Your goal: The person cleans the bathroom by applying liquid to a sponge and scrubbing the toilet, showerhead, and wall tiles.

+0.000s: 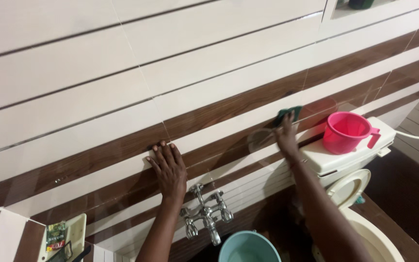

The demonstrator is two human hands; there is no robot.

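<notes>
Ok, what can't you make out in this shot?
Head view only:
- Green scrub pad: mostly hidden behind the right hand, motion-blurred.
- Teal bucket: cut off by the bottom edge.
- Sachets on the soap shelf: too small to tell.
- Toilet bowl: partly covered by the right forearm.
- Left hand: flat on the tiled wall.

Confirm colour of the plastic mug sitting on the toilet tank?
Pink: the handled plastic mug on the cream toilet tank shows clearly in the head view.
</notes>
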